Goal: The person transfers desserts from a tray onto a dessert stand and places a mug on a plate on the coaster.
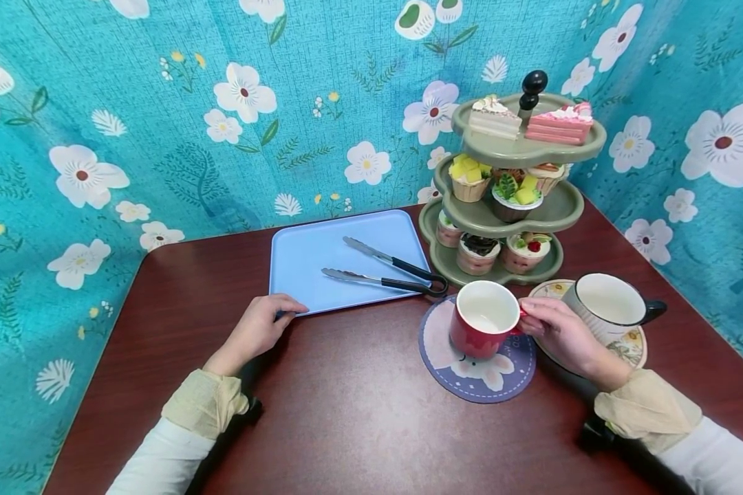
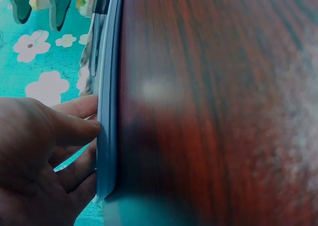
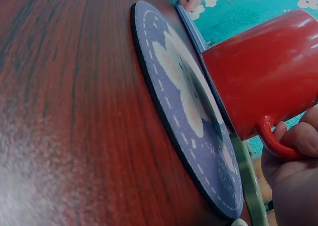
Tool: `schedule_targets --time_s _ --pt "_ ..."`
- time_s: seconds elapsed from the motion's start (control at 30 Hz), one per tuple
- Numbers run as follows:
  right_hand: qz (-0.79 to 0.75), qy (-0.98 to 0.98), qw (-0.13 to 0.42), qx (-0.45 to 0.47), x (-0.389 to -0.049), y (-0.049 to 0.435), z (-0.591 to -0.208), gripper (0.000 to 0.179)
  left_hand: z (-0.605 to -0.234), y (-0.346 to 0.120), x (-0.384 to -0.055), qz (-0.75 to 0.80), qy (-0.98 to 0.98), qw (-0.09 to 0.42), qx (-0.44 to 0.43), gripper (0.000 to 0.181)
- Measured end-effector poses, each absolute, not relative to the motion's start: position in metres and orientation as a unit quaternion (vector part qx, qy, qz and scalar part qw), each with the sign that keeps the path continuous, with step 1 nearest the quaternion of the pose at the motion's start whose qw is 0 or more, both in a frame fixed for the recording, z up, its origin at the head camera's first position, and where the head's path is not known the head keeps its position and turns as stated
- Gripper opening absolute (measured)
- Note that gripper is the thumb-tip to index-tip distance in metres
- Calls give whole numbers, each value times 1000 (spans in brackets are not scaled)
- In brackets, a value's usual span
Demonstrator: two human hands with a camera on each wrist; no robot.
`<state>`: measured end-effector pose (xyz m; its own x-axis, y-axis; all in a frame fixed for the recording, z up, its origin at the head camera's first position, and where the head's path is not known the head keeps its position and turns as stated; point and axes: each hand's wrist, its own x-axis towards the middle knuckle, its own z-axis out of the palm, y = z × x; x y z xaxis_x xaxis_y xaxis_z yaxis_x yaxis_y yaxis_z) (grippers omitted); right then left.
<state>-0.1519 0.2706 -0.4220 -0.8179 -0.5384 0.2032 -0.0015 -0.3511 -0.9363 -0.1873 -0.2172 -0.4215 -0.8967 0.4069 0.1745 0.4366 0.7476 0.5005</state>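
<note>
My right hand (image 1: 560, 330) pinches the handle of a red mug (image 3: 263, 72), white inside. The mug is over a round purple coaster (image 3: 174, 102) with a white cartoon animal; a dark shadow lies beneath its base, which looks slightly raised. My left hand (image 1: 261, 330) rests its fingertips on the near left corner rim of a light blue tray (image 1: 303, 265); the left wrist view shows thumb and fingers touching this rim (image 2: 108, 136). Metal tongs (image 1: 402, 275) with black handles lie across the tray, their looped end past its right edge.
A green three-tier stand (image 1: 535, 152) with cake slices, cupcakes and dessert cups rises behind the red mug. To the right, a white mug (image 1: 603, 306) with a black handle sits on a patterned plate (image 1: 634, 347). Floral cloth (image 1: 322, 137) hangs behind the dark wooden table (image 1: 347, 412).
</note>
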Motion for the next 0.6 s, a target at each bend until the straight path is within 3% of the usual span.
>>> schedule_targets --time_s 0.6 --pt "-780 538 173 -268 -153 272 -430 38 -423 -217 -186 -271 -934 33 -229 26"
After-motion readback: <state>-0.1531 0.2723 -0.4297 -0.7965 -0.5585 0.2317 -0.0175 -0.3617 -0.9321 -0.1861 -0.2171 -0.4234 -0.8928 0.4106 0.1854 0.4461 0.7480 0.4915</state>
